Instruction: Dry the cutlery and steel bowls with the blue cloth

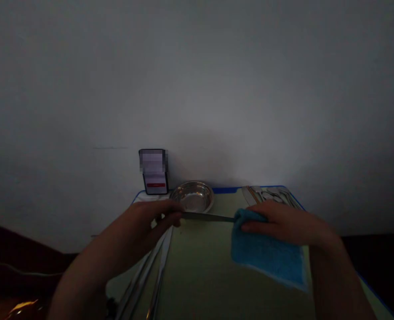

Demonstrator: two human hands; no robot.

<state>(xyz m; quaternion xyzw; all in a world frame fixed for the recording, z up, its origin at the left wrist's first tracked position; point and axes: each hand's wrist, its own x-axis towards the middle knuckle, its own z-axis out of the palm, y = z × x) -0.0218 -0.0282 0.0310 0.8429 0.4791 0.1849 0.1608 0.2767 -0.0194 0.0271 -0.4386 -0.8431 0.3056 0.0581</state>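
My left hand (162,215) pinches one end of a long, thin table knife (210,217), held level above the table. My right hand (277,220) is closed on a blue cloth (267,255), which is folded around the knife's other end and hangs down below my fingers. The covered end is hidden. Just beyond the knife stands a shiny round metal bowl (195,195). Several more table knives (162,266) lie side by side to the left, partly under my left forearm.
A phone (155,173) leans upright against the pale wall (197,80), left of the bowl. Several spoons and forks (277,194) lie at the back right. The table (197,275) has a pale green top and blue edging. The light is dim.
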